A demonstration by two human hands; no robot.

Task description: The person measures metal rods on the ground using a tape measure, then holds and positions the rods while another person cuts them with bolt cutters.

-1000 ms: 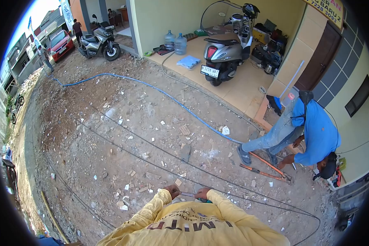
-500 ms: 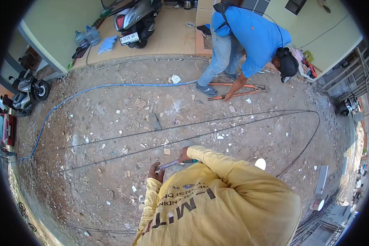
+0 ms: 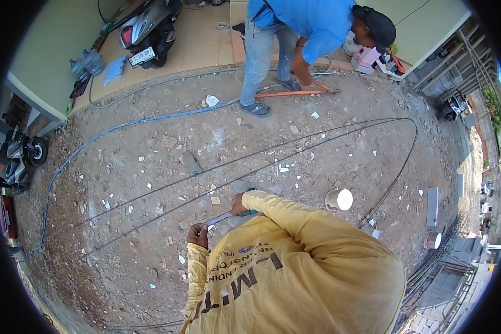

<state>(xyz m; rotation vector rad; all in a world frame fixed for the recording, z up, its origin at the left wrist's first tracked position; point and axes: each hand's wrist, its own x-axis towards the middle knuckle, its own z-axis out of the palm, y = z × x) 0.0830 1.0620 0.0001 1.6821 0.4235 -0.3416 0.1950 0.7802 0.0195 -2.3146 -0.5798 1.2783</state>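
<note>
1. Both hands grasp a thin strip (image 3: 217, 219), pale and perhaps a measuring tape: the left hand (image 3: 197, 236) grips one end, the right hand (image 3: 238, 205) the other, beside a teal item (image 3: 254, 212) whose link to it is unclear.
2. With the view as a clock face, the thin strip lies just off centre toward 7 o'clock, slanting up toward 2.
3. It looks straight; holding both ends probably keeps it taut.
4. The left yellow sleeve (image 3: 196, 273) points toward 12 o'clock; the right yellow sleeve (image 3: 278, 210) crosses the body, pointing toward 10, bringing the hands near each other.
5. Beyond, a dark cable or rod (image 3: 317, 133) lies in a long, narrow loop on rubble, bending between 2 and 3 o'clock, probably stretched out for its length. A white bucket (image 3: 339, 200) sits near 4.
6. Near 1 o'clock, a co-worker (image 3: 312, 28) in blue bends over an orange-handled tool (image 3: 286, 93), one arm reaching down; contact is unclear.
</note>
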